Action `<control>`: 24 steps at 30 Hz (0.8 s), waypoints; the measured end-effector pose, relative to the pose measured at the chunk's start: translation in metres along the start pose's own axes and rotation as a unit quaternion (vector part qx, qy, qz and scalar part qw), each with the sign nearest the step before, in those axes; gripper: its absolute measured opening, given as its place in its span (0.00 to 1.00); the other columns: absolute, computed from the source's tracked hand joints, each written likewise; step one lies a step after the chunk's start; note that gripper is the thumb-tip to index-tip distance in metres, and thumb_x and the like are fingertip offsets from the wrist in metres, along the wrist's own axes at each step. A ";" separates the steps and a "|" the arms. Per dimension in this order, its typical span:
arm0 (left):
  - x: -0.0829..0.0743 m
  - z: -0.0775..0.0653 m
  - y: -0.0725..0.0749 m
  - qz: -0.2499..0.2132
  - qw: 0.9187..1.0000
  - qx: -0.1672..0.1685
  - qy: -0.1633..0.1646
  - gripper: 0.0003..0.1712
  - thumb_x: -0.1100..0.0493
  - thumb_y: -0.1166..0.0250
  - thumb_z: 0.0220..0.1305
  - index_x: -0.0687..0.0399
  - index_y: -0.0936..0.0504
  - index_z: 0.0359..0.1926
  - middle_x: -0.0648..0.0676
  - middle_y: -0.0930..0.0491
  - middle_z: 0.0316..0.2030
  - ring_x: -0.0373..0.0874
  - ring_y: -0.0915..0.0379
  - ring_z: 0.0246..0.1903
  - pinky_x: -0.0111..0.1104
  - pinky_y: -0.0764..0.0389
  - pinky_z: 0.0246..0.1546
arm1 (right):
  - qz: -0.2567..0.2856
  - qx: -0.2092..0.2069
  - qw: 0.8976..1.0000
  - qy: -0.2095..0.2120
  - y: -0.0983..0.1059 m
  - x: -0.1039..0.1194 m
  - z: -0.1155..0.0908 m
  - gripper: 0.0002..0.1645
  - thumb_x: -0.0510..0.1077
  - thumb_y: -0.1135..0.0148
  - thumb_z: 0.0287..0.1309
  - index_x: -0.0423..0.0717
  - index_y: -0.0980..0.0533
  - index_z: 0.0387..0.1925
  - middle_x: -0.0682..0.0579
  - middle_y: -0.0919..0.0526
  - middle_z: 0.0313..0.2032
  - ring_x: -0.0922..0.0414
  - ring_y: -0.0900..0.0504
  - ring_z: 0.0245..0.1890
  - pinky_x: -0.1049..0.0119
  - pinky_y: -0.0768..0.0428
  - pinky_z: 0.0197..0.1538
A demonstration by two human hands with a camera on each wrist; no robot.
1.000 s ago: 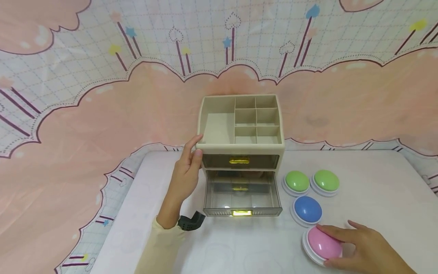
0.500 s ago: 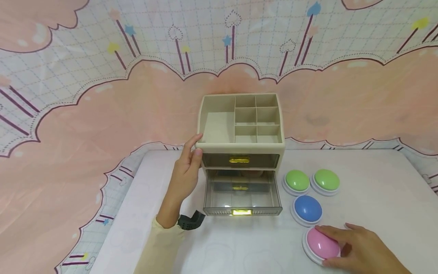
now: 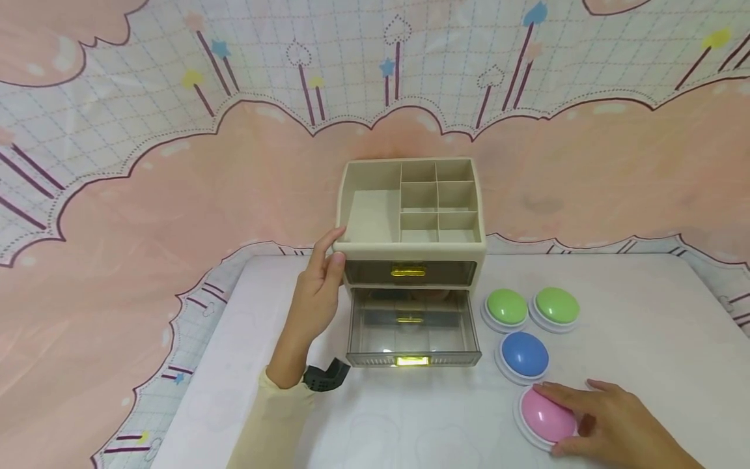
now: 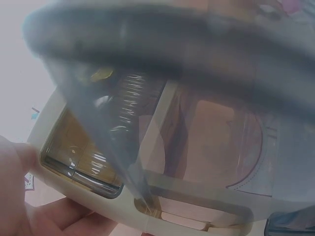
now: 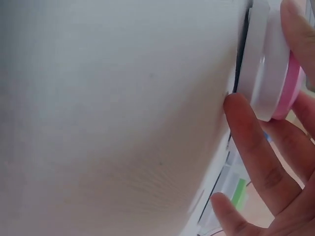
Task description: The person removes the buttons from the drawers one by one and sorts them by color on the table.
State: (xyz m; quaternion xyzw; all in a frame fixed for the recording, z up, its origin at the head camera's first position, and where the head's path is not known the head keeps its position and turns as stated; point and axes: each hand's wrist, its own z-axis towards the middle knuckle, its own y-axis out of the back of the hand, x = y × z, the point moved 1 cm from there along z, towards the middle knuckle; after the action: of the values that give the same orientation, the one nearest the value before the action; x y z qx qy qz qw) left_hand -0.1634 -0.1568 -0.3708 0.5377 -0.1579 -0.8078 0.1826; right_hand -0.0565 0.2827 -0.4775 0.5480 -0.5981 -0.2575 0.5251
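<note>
A beige desk organizer [image 3: 410, 250] with smoky clear drawers stands at the table's back. My left hand [image 3: 316, 296] grips its front left corner, index finger over the top rim and thumb on the front; in the left wrist view other fingers [image 4: 74, 219] lie behind the edge. The lower drawer [image 3: 413, 359] is pulled out, gold handle forward. My right hand [image 3: 615, 423] holds a pink dome-topped button [image 3: 547, 414] by its right side. In the right wrist view the button's white base [image 5: 261, 64] is close over the tabletop, with a thin dark line beneath.
Beyond the pink button sits a blue dome button [image 3: 525, 355]. Two green ones, the left [image 3: 506, 306] and the right [image 3: 556, 305], are behind it, beside the organizer. A patterned cloth [image 3: 234, 176] hangs behind the white tabletop [image 3: 410, 417].
The pink button and my right hand have shifted slightly left, and its dome sits more level over its base. My left hand keeps its grip on the organizer, and the drawer stays out.
</note>
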 end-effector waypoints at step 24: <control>0.004 0.001 -0.002 -0.002 1.000 -0.012 0.002 0.25 0.57 0.52 0.82 0.36 0.37 0.75 0.50 0.38 0.22 0.43 0.41 0.24 0.32 0.40 0.28 | 0.022 0.017 0.996 0.080 0.008 0.000 0.003 0.53 0.79 0.30 0.35 0.69 0.25 0.67 0.66 0.14 0.53 0.63 0.21 0.43 0.49 0.15 0.50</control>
State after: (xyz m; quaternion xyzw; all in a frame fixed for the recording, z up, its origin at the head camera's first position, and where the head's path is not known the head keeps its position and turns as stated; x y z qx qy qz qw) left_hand -0.1656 -0.1569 -0.3743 0.5378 -0.1468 -0.8088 0.1873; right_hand -0.0622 0.2844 -0.4711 0.5623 -0.5708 -0.1910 0.5670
